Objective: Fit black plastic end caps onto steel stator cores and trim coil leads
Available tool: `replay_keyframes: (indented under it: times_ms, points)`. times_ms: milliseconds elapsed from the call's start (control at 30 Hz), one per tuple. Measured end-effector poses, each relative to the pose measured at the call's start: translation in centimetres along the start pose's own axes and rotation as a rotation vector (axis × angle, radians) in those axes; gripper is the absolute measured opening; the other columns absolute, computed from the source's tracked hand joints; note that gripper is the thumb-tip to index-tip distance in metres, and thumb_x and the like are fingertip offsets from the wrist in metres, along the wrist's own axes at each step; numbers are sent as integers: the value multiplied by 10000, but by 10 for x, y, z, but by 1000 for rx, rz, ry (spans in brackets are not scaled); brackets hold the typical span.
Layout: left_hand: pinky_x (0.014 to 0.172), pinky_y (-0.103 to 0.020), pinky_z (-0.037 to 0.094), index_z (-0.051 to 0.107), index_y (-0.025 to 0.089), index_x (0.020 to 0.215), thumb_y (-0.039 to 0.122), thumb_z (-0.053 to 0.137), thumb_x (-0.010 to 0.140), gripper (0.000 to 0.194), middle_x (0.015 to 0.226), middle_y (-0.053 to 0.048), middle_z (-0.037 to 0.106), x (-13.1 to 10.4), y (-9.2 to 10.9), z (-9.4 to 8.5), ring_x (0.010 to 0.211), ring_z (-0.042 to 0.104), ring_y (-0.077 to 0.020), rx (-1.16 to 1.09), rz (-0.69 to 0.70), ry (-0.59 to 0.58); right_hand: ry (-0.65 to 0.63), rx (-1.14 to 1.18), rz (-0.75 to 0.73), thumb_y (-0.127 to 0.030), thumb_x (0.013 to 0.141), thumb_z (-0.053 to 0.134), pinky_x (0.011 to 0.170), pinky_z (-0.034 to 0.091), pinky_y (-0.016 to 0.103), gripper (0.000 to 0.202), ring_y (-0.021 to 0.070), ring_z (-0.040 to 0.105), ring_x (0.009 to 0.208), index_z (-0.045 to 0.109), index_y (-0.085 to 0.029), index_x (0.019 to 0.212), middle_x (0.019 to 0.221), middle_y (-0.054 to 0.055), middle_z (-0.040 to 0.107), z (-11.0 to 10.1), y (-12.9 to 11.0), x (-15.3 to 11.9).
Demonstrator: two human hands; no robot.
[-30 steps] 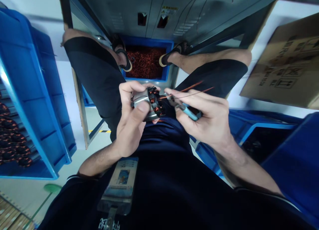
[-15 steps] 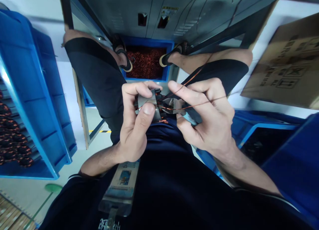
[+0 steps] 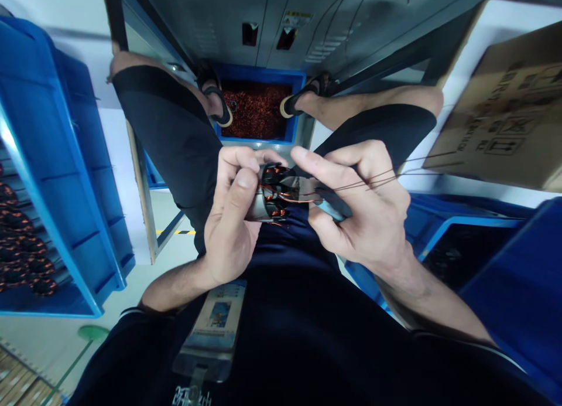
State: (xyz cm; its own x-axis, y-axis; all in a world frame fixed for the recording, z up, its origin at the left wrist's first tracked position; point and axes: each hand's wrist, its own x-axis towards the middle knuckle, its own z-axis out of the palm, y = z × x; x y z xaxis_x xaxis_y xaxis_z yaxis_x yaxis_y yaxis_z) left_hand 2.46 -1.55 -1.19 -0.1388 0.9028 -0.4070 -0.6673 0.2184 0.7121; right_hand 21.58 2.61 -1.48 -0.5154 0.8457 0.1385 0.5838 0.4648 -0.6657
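My left hand [image 3: 235,212] is closed around a motor stator [image 3: 262,204], a metal cylinder with copper windings and black insulation at its right end. In my right hand [image 3: 366,204] is a pair of pliers [image 3: 331,204] with dark and light blue handles. The plier jaws reach the stator's winding end, among the copper wires there. Thin copper wires [image 3: 386,176] run from that end to the right, past my right fingers. My right index finger is stretched along above the pliers. Whether the jaws grip a wire, I cannot make out.
Between the feet on the floor stands a blue bin [image 3: 259,141] of copper scraps. A blue crate [image 3: 83,242] at left holds several wound stators [image 3: 21,242]. To the right are a cardboard box [image 3: 504,113] and blue crates [image 3: 465,221]. Grey cabinet doors [image 3: 219,19] stand ahead.
The stator has turned in my left hand, so its winding end shows more. The loose wires now lie flatter toward the right. The plier jaws remain at the windings.
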Motion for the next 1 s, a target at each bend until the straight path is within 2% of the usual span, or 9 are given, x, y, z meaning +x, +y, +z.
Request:
replay_keyframes:
  times_ms: [100, 233, 300, 433, 567, 633, 800, 867, 1000]
  points:
    - [909, -414, 743, 678, 301, 1062, 441, 803, 1109, 194, 1178, -25, 798, 0, 3, 0, 1044, 800, -238, 3, -30, -8, -2, -24, -6, -281, 1043, 663, 929, 610, 503, 654, 287, 667, 1016, 659, -438, 1678, 1195, 89, 670, 1, 1, 0]
    - [680, -282, 676, 667, 300, 1076, 467, 798, 1116, 216, 1174, -7, 799, -1, 6, -2, 926, 785, -181, -50, -110, -12, 9, -72, -33, -298, 1018, 688, 915, 607, 516, 632, 299, 645, 1032, 702, -386, 1643, 1205, 101, 689, 1, 4, 1]
    - [653, -242, 653, 668, 290, 1093, 469, 769, 1139, 210, 1172, -7, 786, -2, 7, -3, 925, 782, -157, -78, -162, -33, 22, -105, -64, -296, 989, 693, 902, 612, 507, 633, 292, 643, 1035, 724, -341, 1620, 1188, 92, 690, 2, 6, 1]
    - [774, -326, 716, 660, 306, 1097, 500, 789, 1117, 233, 1198, -5, 800, -3, 4, -4, 1015, 820, -213, -45, -148, -25, 26, -124, -42, -293, 993, 675, 886, 628, 495, 637, 291, 682, 1035, 713, -365, 1625, 1179, 81, 688, 3, 6, -1]
    - [805, -386, 740, 682, 314, 1074, 482, 810, 1101, 213, 1186, 10, 817, -3, 2, -2, 924, 820, -215, -62, -144, -9, 17, -130, -46, -279, 991, 717, 886, 661, 495, 625, 316, 736, 1045, 724, -379, 1608, 1188, 108, 725, 0, 1, -1]
    - [844, -411, 752, 695, 321, 1071, 483, 823, 1090, 207, 1179, 9, 813, -3, 1, -1, 942, 822, -220, -43, -135, 8, -7, -95, -46, -206, 996, 691, 890, 678, 449, 644, 279, 748, 1000, 720, -391, 1612, 1136, 87, 739, -2, -2, 0]
    - [951, -465, 748, 670, 347, 1031, 534, 841, 1039, 253, 1144, -30, 804, -4, -3, -1, 1116, 812, -295, 94, -30, 32, -64, 134, 36, -102, 1022, 596, 698, 639, 295, 675, 150, 580, 660, 727, -366, 1629, 854, -6, 635, -1, -7, 1]
    - [1005, -481, 730, 662, 343, 1033, 504, 821, 1057, 227, 1152, -39, 785, -4, -4, 0, 1133, 799, -294, 125, 29, 38, -65, 192, 60, -117, 1031, 599, 665, 622, 288, 663, 147, 564, 649, 726, -352, 1638, 854, -5, 629, 1, -9, 0]
    - [1080, -518, 700, 638, 339, 1064, 511, 814, 1071, 245, 1181, -36, 754, -5, -5, 4, 1131, 772, -280, 162, 60, 56, -27, 173, 65, -91, 1034, 563, 756, 651, 318, 655, 159, 596, 736, 755, -358, 1600, 894, 16, 586, 4, -11, 0]
